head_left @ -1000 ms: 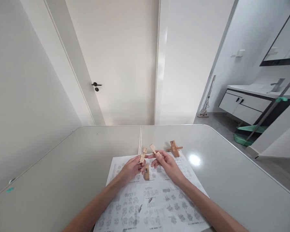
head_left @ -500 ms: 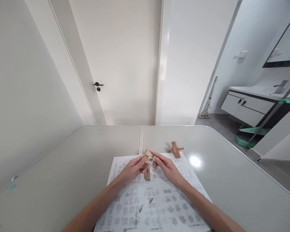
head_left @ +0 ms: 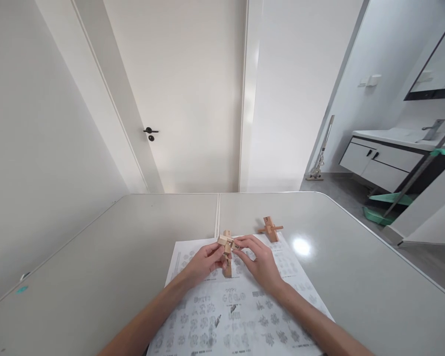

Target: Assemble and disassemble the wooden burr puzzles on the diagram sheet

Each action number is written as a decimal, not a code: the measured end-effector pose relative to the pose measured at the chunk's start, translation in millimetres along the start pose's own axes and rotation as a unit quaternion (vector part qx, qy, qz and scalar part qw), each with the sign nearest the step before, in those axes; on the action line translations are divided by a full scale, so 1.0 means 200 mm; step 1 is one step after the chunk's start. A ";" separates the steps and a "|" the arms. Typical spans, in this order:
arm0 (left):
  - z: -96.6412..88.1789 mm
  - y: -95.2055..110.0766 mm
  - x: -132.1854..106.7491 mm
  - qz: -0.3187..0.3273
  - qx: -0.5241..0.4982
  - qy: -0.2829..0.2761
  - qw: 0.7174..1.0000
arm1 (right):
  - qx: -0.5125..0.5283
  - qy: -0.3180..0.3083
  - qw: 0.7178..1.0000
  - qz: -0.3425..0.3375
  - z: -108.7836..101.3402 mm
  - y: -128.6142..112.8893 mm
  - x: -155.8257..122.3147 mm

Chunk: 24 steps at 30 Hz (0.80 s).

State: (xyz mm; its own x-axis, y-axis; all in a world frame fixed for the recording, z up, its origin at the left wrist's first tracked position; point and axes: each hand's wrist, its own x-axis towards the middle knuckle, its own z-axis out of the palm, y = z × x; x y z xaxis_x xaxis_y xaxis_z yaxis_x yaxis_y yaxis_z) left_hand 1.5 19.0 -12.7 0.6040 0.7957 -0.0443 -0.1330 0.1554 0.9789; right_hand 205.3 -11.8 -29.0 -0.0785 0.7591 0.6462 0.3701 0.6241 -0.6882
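Between my hands is a small cluster of interlocking light wooden puzzle pieces (head_left: 223, 241), held above the paper. My left hand (head_left: 204, 263) grips it from the left, thumb and fingers closed round its lower part. The fingers of my right hand (head_left: 258, 257) pinch a wooden puzzle piece (head_left: 236, 245) with a dark mark on its end, at the cluster's right side. Whether that piece is fitted into the cluster I cannot tell. Just below, a notched wooden block (head_left: 227, 269) lies on the printed sheet (head_left: 241, 296), partly hidden by my left fingers.
Beyond my right hand, a cross-shaped pair of joined wooden pieces (head_left: 270, 229) lies at the sheet's far right corner. The grey table (head_left: 96, 267) has a seam down its middle. A white door (head_left: 193, 99) stands past the far edge.
The wooden cluster has been turned in my hands. My right fingers have closed in on the marked piece, its marked end now showing. The block and the cross-shaped pair stay put.
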 end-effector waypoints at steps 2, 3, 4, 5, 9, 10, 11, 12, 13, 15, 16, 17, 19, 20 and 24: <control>0.00 0.00 0.00 -0.002 0.003 -0.003 1.000 | -0.014 0.007 1.000 -0.020 0.00 0.00 0.00; 0.00 0.00 0.00 -0.002 0.003 -0.002 1.000 | -0.020 0.011 0.999 -0.028 0.00 0.00 0.00; 0.00 0.00 0.00 -0.002 0.003 0.001 1.000 | -0.027 0.015 0.999 -0.034 0.00 0.00 0.00; 0.00 -0.01 0.00 -0.002 0.002 0.004 1.000 | -0.034 0.016 0.998 -0.040 0.00 0.00 0.00; 0.01 -0.01 0.00 -0.013 -0.007 -0.004 1.000 | -0.065 0.008 0.996 -0.060 0.01 0.00 -0.01; 0.01 -0.02 0.00 -0.015 -0.008 -0.007 1.000 | -0.072 0.005 0.995 -0.062 0.01 0.01 -0.02; 0.02 -0.02 0.00 -0.015 -0.009 -0.008 1.000 | -0.076 0.002 0.995 -0.064 0.01 0.01 -0.02; 0.01 -0.02 0.00 -0.012 -0.009 -0.006 1.000 | -0.078 -0.003 0.995 -0.064 0.01 0.01 -0.02; 0.01 -0.02 0.00 -0.006 -0.009 -0.001 1.000 | -0.076 -0.008 0.995 -0.064 0.01 0.01 -0.02; 0.00 -0.03 0.01 0.005 -0.012 0.012 1.000 | -0.059 -0.019 0.996 -0.066 0.01 0.00 -0.02; 0.00 -0.03 0.01 0.008 -0.011 0.016 1.000 | -0.046 -0.024 0.997 -0.064 0.01 -0.01 -0.02; -0.01 -0.03 0.01 0.009 -0.010 0.018 1.000 | -0.031 -0.025 0.997 -0.060 0.01 -0.01 -0.02; -0.01 -0.03 0.01 0.010 -0.001 0.017 1.000 | -0.001 -0.021 0.999 -0.038 0.01 -0.02 -0.01; -0.01 -0.02 0.01 0.011 0.006 0.016 1.000 | 0.015 -0.019 1.000 -0.019 0.01 -0.03 0.00; 0.00 0.00 0.00 0.016 0.057 0.023 0.998 | 0.109 -0.030 0.989 0.090 0.00 -0.04 0.02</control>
State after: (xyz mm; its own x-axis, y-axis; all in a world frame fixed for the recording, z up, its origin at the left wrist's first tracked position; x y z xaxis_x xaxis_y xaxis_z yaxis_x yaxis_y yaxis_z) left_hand 1.9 18.3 -12.6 0.5636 0.8258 -0.0197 -0.0588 0.0639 0.9962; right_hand 201.5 -14.1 -20.2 -0.0869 0.8677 0.4895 0.1753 0.4970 -0.8498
